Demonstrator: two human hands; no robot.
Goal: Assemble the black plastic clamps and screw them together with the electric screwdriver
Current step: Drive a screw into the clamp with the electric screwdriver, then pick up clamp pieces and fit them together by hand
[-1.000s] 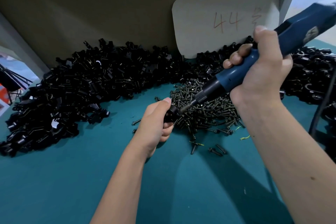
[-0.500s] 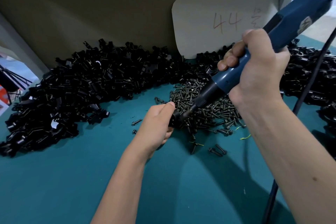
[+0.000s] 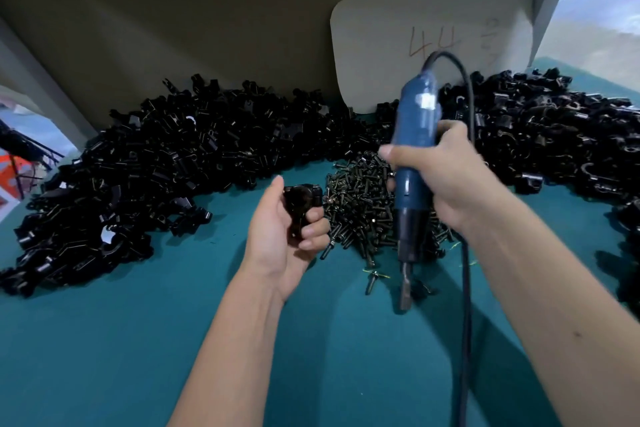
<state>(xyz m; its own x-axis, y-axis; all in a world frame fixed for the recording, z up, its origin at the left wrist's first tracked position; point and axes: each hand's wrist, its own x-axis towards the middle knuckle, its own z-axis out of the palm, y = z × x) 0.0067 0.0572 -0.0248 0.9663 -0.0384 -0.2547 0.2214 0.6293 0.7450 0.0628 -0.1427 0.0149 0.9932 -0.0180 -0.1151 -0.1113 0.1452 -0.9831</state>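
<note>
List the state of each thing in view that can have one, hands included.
left hand: palm up, fingers curled round a black clamp.
black clamp: held off the table.
right hand: grips the electric screwdriver.
electric screwdriver: upright, bit down, apart from the clamp.
cable: hangs from the screwdriver's top.
screw pile: loose heap on the table.
clamp parts pile: loose heap along the back wall.
card marked 44: leaning against the wall.

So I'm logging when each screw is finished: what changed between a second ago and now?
The right hand swung the electric screwdriver off the clamp; it now stands upright, bit pointing down over the table, apart from the clamp. The left hand turned palm-up and drew back slightly, still gripping the clamp. The screw pile, the clamp heaps and the card stayed put.
</note>
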